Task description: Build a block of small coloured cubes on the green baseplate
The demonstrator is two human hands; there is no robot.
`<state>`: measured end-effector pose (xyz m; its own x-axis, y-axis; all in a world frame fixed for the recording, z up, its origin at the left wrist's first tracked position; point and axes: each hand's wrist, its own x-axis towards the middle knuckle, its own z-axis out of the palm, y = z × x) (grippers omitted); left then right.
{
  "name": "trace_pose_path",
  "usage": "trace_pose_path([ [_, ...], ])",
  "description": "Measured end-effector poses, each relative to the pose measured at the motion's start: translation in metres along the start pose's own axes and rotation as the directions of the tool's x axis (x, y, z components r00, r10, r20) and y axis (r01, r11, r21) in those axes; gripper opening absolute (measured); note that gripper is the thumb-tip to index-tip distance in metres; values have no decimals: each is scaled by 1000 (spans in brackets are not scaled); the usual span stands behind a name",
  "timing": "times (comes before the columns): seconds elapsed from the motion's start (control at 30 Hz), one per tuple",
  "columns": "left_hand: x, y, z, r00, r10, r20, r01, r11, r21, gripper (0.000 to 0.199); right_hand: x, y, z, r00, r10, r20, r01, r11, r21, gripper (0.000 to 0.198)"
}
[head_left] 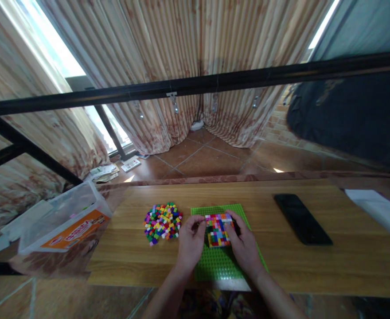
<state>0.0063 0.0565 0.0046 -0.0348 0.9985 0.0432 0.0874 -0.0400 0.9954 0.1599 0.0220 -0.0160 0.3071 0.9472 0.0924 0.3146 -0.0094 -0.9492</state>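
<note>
A small panel of many coloured toy bricks [219,231] is held over a green studded baseplate [220,266] on the wooden table. My right hand [244,243] grips the panel's right side, its thumb across the front and its fingers behind. At the panel's upper left edge, my left hand [191,239] has thumb and index finger pinched together. Whatever lies in that pinch is too small to make out. Left of the baseplate is a heap of loose coloured bricks [163,223], the left hand being the nearer one to it.
A black smartphone [303,219] lies on the table's right part, with white paper [377,206] beyond it. To the left stands a clear plastic box [97,199] with an orange label. A black metal rail [195,86] crosses in front of patterned curtains [155,48].
</note>
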Motion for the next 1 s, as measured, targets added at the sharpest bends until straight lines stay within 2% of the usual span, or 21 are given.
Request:
trace_pose_path([
  [0.2, 6, 2, 0, 999, -32, 12, 32, 999, 5, 12, 0, 1, 0, 999, -45, -23, 45, 999, -1, 45],
  [0.43, 12, 2, 1, 998, -59, 9, 58, 998, 35, 15, 0, 2, 1, 1000, -18, -13, 18, 1000, 0, 46],
  [0.67, 11, 6, 3, 999, 10, 46, -15, 994, 110, 16, -1, 2, 1, 1000, 13, -4, -13, 1000, 22, 46],
  [0.8, 12, 4, 5, 997, 12, 72, -18, 996, 86, 15, -1, 4, 1, 999, 31, -8, -31, 999, 16, 46],
  [1.0, 11, -9, 9, 999, 21, 31, -22, 999, 33, 17, 0, 5, 2, 998, 58, -3, -58, 998, 24, 50],
])
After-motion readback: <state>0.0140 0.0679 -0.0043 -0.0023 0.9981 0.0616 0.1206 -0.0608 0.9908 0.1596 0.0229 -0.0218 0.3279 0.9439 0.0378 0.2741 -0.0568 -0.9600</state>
